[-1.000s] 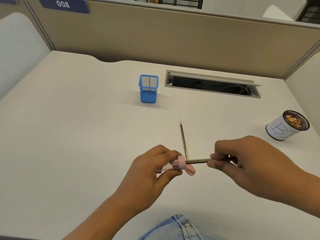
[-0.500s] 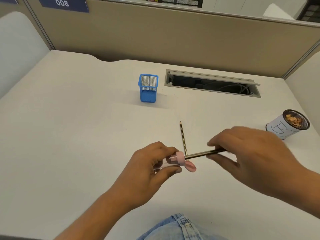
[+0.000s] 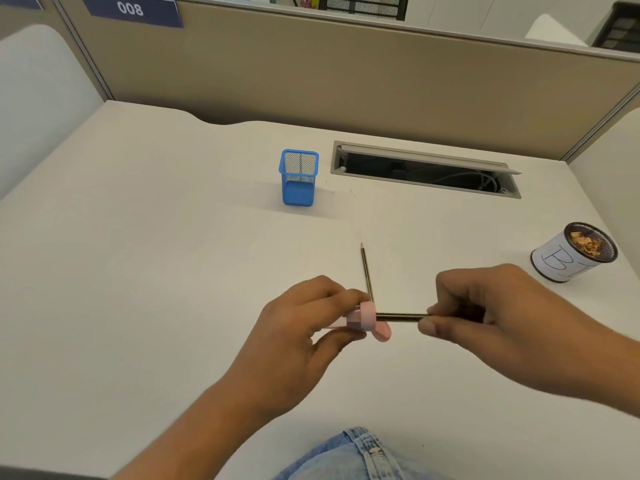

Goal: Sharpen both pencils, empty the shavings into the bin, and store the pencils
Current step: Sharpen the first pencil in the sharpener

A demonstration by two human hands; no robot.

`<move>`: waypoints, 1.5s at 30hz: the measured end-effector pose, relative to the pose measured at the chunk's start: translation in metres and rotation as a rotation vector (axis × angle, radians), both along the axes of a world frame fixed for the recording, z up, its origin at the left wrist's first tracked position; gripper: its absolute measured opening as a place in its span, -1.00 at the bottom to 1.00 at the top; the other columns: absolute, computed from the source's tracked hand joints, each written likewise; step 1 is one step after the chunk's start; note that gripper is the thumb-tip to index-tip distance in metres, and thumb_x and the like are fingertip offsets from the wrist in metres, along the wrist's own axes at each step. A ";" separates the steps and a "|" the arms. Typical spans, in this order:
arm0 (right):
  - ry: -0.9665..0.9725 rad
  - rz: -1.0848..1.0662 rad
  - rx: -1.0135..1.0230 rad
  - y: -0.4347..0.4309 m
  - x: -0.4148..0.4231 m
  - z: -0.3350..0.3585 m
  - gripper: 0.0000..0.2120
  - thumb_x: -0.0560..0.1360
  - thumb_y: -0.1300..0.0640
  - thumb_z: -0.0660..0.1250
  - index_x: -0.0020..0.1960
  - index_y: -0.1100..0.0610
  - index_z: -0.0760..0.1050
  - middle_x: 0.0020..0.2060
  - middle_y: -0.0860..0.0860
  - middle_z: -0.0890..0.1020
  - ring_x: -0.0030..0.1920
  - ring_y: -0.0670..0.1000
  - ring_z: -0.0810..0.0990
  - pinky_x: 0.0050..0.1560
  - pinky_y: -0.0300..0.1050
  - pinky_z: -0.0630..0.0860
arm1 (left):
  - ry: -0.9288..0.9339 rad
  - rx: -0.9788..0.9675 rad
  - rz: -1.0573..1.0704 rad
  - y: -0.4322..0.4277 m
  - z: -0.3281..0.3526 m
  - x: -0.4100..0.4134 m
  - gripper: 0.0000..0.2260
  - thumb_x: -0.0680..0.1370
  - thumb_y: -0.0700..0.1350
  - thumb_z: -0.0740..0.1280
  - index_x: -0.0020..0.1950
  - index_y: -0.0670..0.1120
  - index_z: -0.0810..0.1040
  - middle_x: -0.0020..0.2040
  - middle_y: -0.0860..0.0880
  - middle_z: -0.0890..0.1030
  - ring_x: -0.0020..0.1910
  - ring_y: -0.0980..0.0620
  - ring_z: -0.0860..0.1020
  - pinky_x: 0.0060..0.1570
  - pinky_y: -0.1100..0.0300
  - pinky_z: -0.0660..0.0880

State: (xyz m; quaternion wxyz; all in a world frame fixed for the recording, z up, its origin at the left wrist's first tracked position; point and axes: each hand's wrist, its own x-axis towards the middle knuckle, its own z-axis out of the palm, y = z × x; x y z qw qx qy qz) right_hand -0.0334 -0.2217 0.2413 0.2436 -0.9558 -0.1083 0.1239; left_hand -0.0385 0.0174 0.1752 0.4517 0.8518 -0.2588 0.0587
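Two pencils are out: one (image 3: 400, 317) runs level between my hands, its tip inside the pink sharpener (image 3: 465, 318) that my left hand (image 3: 304, 327) pinches, its other end gripped by my right hand (image 3: 491, 317). The second pencil (image 3: 366, 271) lies on the desk (image 3: 138, 271) just beyond my left fingers. The blue holder (image 3: 298, 178) stands farther beyond; the bin (image 3: 571, 252) of shavings sits beyond my right hand.

A big white desk (image 3: 138, 271) fills the view. Near its back edge a long slot (image 3: 426, 171) lies open, with wires (image 3: 467, 178) inside. Behind the desk stands a tan wall (image 3: 346, 71) with a blue sign (image 3: 133, 10) reading 008. Blue jeans (image 3: 356, 459) show at the bottom.
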 end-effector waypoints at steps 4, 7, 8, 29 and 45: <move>0.371 -0.126 0.151 0.004 0.006 0.009 -0.75 0.43 -0.04 0.48 -0.32 0.04 0.52 -0.51 -0.03 0.58 -0.55 -0.11 0.36 -0.52 -0.28 0.30 | 0.030 -0.021 -0.043 0.001 -0.002 -0.003 -0.70 0.47 -0.26 0.48 0.13 0.04 0.62 -0.03 0.23 0.56 -0.05 0.24 0.53 -0.04 0.50 0.36; 0.163 -0.002 0.022 0.001 -0.001 0.005 -0.83 0.42 -0.15 0.44 -0.19 -0.10 0.50 -0.38 -0.16 0.64 -0.45 -0.14 0.48 -0.44 -0.27 0.42 | 0.197 -0.022 -0.042 0.004 -0.001 -0.003 -0.76 0.50 -0.13 0.46 0.12 0.11 0.63 -0.10 0.21 0.55 -0.16 0.21 0.50 -0.17 0.48 0.34; 0.055 0.062 -0.055 0.001 -0.003 0.004 -0.83 0.41 -0.17 0.42 -0.15 -0.15 0.48 -0.35 -0.18 0.64 -0.37 -0.15 0.52 -0.40 -0.27 0.45 | 0.247 -0.022 -0.036 0.005 -0.001 -0.002 -0.78 0.50 -0.10 0.45 0.11 0.12 0.64 -0.13 0.22 0.54 -0.20 0.19 0.48 -0.19 0.48 0.33; 0.309 -0.115 0.057 0.004 0.003 0.007 -0.76 0.44 -0.13 0.44 -0.28 -0.02 0.50 -0.55 -0.09 0.48 -0.53 -0.11 0.33 -0.43 -0.17 0.31 | -0.062 0.082 -0.080 -0.001 -0.005 -0.007 -0.77 0.53 -0.16 0.41 0.17 0.03 0.57 0.02 0.21 0.54 -0.04 0.23 0.51 -0.01 0.46 0.37; -0.831 0.618 -0.457 -0.006 0.006 0.015 -0.79 0.60 0.04 0.30 -0.13 0.11 0.60 -0.37 0.02 0.62 -0.47 0.14 0.48 -0.54 -0.05 0.41 | 0.772 -0.398 -0.179 0.005 0.009 0.000 -0.82 0.44 0.00 0.44 0.01 0.01 0.71 -0.29 0.08 0.54 -0.35 0.07 0.36 -0.34 0.26 0.29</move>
